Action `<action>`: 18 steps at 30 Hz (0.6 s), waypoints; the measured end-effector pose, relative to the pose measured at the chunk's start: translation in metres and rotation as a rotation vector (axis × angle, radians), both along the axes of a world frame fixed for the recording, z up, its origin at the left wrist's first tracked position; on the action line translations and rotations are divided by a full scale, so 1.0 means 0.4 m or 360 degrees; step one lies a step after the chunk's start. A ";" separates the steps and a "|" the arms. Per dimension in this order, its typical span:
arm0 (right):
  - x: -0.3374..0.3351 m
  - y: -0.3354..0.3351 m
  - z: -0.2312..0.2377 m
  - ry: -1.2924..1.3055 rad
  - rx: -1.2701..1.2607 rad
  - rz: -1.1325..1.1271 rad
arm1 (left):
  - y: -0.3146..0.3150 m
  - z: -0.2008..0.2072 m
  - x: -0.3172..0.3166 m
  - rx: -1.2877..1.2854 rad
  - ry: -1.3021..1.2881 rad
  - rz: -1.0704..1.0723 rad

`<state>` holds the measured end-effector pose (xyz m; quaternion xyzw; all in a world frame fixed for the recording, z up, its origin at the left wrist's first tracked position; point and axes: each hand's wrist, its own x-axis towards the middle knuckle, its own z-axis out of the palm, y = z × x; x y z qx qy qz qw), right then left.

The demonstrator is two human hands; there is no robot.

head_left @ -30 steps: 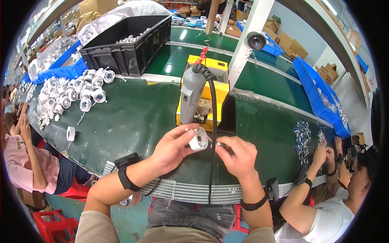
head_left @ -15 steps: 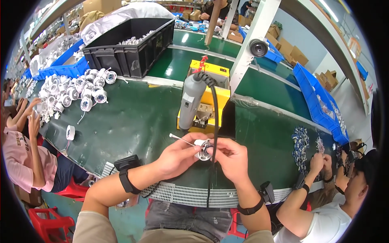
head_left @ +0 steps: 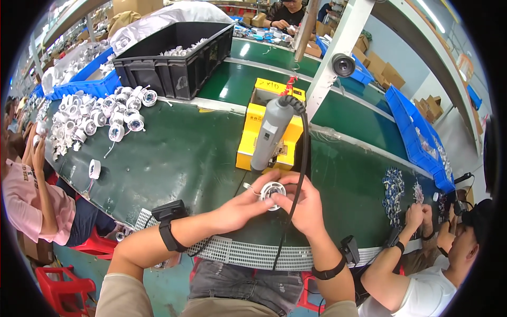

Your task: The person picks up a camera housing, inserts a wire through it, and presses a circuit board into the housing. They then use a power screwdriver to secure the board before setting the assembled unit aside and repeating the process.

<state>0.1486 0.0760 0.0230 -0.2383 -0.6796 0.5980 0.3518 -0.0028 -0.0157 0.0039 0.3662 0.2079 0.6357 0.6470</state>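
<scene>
A small white round housing [head_left: 265, 188] with a dark circuit part inside is held between both hands, its open face turned up. My left hand [head_left: 244, 210] grips its left side, fingers wrapped round it. My right hand [head_left: 305, 207] closes on the right side, thumb pressing at the lower part of the open face. A short white wire with a plug [head_left: 248, 186] sticks out beside the left fingers. Just beyond the hands hangs a grey electric screwdriver [head_left: 271, 134], tilted, in front of a yellow box-shaped fixture [head_left: 288, 158]. Its black cable [head_left: 304, 158] passes down across my right hand.
White housings [head_left: 87, 119] lie heaped at the left; one [head_left: 94, 169] stands apart. Behind are a black crate [head_left: 153, 74] and a blue bin [head_left: 97, 87]. Blue parts [head_left: 393, 193] lie at the right, near a co-worker's hands [head_left: 420, 215]. A post [head_left: 338, 47] rises beyond the fixture.
The housing has turned so its open face points up at me, and its wire has swung in closer. The screwdriver and fixture appear farther right and more tilted in view.
</scene>
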 end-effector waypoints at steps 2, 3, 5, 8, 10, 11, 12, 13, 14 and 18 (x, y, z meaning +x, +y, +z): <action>0.001 0.003 -0.012 0.0019 -0.0149 0.0011 | 0.005 -0.009 -0.001 -0.0177 0.0519 0.0219; -0.002 0.003 -0.013 -0.0115 0.0043 -0.0014 | 0.009 -0.015 -0.003 -0.0216 0.0670 0.0324; -0.008 -0.004 0.003 -0.0321 0.0279 -0.0063 | 0.011 0.010 -0.015 -0.0363 0.0781 0.0272; -0.016 0.035 0.023 -0.0264 0.0709 -0.0336 | 0.011 0.020 -0.031 -0.0446 0.0709 0.0177; -0.035 0.067 0.031 -0.0347 0.0736 -0.0750 | 0.008 0.014 -0.040 -0.0562 0.0831 0.0213; -0.027 0.096 0.018 -0.0360 0.0952 -0.0879 | 0.008 0.016 -0.037 -0.0542 0.0826 0.0196; -0.016 0.130 -0.009 -0.0375 0.1166 -0.1007 | 0.007 0.018 -0.033 -0.0594 0.0840 0.0202; -0.005 0.141 -0.024 -0.0619 0.1401 -0.0985 | 0.007 0.017 -0.032 -0.0656 0.0852 0.0218; 0.010 0.149 -0.029 -0.0935 0.1629 -0.0805 | 0.008 0.017 -0.031 -0.0648 0.0848 0.0207; -0.012 0.136 -0.035 -0.1233 0.1788 -0.0841 | 0.013 0.017 -0.046 -0.0670 0.0840 0.0261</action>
